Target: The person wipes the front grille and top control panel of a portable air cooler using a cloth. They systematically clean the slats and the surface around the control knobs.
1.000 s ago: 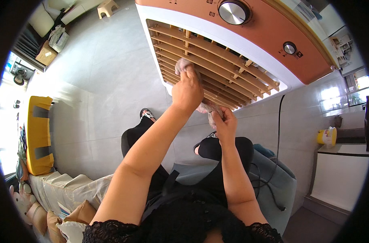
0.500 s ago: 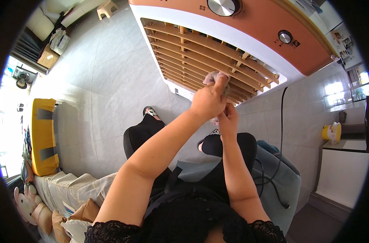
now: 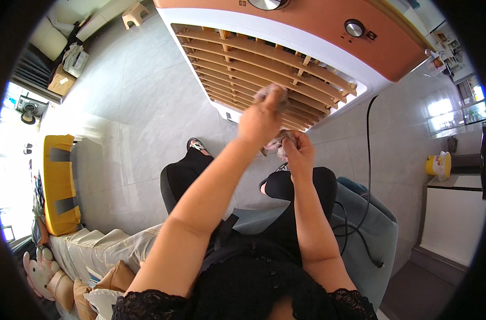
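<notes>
A white floor-standing appliance with a copper-brown panel and a tan slatted grille stands in front of me. My left hand is at the lower slats, its fingers closed on a bunched, greyish-pink cloth; blur hides its fingertips. Lower and to the right, my right hand pinches another crumpled part of the cloth just below the grille's bottom edge. Whether both parts belong to one cloth I cannot tell, since my left hand covers the span between them.
A black power cord hangs down beside the appliance and loops over the blue-grey seat under me. To the left stand a yellow padded piece and a covered couch with cushions. A yellow bucket is at the right.
My hands have moved apart: the left has shifted left and slightly up along the slats, while the right stays low. More cloth shows at the right hand. The view has shifted slightly.
</notes>
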A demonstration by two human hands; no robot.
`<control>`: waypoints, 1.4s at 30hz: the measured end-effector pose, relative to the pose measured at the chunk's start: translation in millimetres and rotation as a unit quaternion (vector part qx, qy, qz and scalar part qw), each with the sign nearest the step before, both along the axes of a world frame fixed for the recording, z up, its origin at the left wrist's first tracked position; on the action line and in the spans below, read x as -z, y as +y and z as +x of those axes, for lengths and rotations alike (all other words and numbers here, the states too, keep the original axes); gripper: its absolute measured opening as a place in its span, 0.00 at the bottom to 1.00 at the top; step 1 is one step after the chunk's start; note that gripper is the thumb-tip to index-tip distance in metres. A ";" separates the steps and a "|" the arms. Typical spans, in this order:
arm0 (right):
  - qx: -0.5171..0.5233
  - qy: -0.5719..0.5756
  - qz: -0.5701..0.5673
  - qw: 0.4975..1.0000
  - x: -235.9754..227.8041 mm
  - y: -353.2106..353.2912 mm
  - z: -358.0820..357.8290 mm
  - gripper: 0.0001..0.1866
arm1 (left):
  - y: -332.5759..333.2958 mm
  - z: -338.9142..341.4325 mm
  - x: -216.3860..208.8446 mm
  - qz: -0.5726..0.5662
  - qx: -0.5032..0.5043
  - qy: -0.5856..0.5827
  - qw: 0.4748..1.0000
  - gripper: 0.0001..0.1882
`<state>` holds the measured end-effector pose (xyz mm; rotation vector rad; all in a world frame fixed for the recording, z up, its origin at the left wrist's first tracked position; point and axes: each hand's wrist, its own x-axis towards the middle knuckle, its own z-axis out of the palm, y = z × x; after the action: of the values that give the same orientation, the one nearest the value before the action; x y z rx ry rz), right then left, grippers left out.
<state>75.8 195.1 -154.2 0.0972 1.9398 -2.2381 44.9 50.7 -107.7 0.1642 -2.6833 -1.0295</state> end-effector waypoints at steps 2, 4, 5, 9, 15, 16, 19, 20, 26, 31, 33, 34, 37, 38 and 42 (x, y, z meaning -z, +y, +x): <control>0.012 0.027 0.029 0.999 -1.5 2.4 -0.1 0.09 | -34.0 -7.9 2.3 0.001 -0.061 -0.065 0.996 0.29; 0.003 0.047 0.056 0.997 -1.7 1.5 2.3 0.09 | -74.8 -12.0 14.1 -0.026 -0.117 0.033 0.992 0.27; -0.011 0.055 0.071 0.996 1.6 1.0 2.7 0.10 | -76.3 -8.6 6.5 -0.051 -0.121 0.033 0.991 0.27; -0.016 0.045 0.091 0.995 6.4 -10.9 7.3 0.11 | -43.0 -6.0 -7.4 0.051 -0.118 -0.020 0.992 0.27; -0.019 0.025 0.072 0.997 2.3 4.4 7.5 0.08 | 11.5 25.1 0.2 0.081 0.090 0.066 0.990 0.27; -0.010 0.018 0.046 0.999 -0.4 7.5 7.8 0.08 | 16.5 26.8 0.4 0.080 0.109 0.101 0.986 0.27; 0.025 0.005 0.004 1.000 -4.7 18.8 11.4 0.07 | 36.5 12.4 -14.0 0.027 0.062 0.058 0.996 0.26; 0.041 0.012 0.011 0.999 -4.7 19.4 6.9 0.07 | 40.1 0.4 -22.4 0.004 0.025 0.021 0.999 0.27; 0.103 0.023 0.054 0.993 6.5 31.2 3.2 0.08 | 80.8 -1.0 -6.5 -0.044 0.069 -0.034 0.996 0.31; 0.082 0.018 0.007 0.996 5.3 35.5 9.8 0.09 | 50.1 -5.1 -14.9 -0.068 0.017 -0.057 0.996 0.26; 0.072 0.033 0.011 0.997 8.8 34.8 8.7 0.08 | 46.1 -8.3 -19.1 -0.036 0.011 -0.070 0.997 0.30; 0.071 0.032 -0.002 0.997 12.2 34.1 7.3 0.08 | 54.2 -8.1 -21.3 -0.032 0.011 -0.078 0.996 0.31; 0.087 0.014 0.013 0.996 15.7 32.7 3.4 0.07 | 85.2 -4.0 -12.1 -0.075 0.033 -0.071 0.994 0.33; 0.098 0.006 0.026 0.995 11.9 32.2 2.3 0.08 | 89.9 -2.9 -17.1 -0.087 0.063 -0.079 0.991 0.33; 0.063 -0.038 -0.013 0.997 -6.2 39.1 4.6 0.08 | 71.2 -2.2 -24.6 -0.102 0.101 -0.101 0.984 0.32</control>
<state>80.5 234.2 -148.0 0.3041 1.9148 -2.2998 42.8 121.9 -83.1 -0.0481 -3.0207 -0.8197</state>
